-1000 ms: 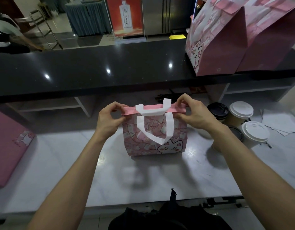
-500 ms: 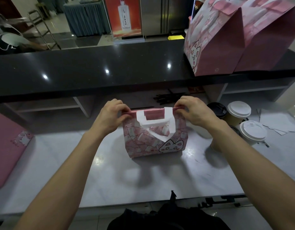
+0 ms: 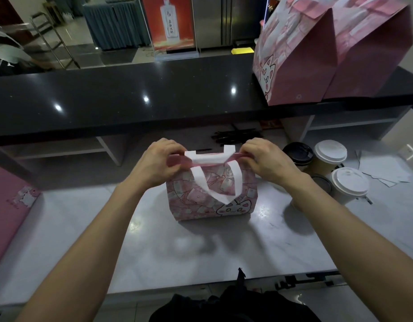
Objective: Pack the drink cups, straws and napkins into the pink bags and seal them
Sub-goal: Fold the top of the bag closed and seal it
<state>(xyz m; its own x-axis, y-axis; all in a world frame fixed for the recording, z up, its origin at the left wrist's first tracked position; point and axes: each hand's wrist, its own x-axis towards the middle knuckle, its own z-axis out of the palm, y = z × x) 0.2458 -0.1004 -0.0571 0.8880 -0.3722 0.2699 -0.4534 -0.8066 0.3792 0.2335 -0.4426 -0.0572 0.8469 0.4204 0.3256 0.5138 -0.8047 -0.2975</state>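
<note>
Left hand [image 3: 157,162] and right hand [image 3: 267,160] pinch folded top edge of small pink cat-print paper bag [image 3: 212,194], upright mid pale marble surface [image 3: 84,228]. Paper likely light, creasable; best held at rim corners. Lidded paper cups [image 3: 349,184] wait right.

A drinks shop: service counter [image 3: 154,94], lidded takeaway cups [image 3: 331,156], branded pink bags [image 3: 300,66].

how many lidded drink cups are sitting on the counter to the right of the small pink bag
4: a black-lidded paper cup beside the right hand, a white-lidded paper cup next to it, a white-lidded cup nearer, and a dark-lidded cup partly hidden behind the forearm. More may be hidden.
</note>
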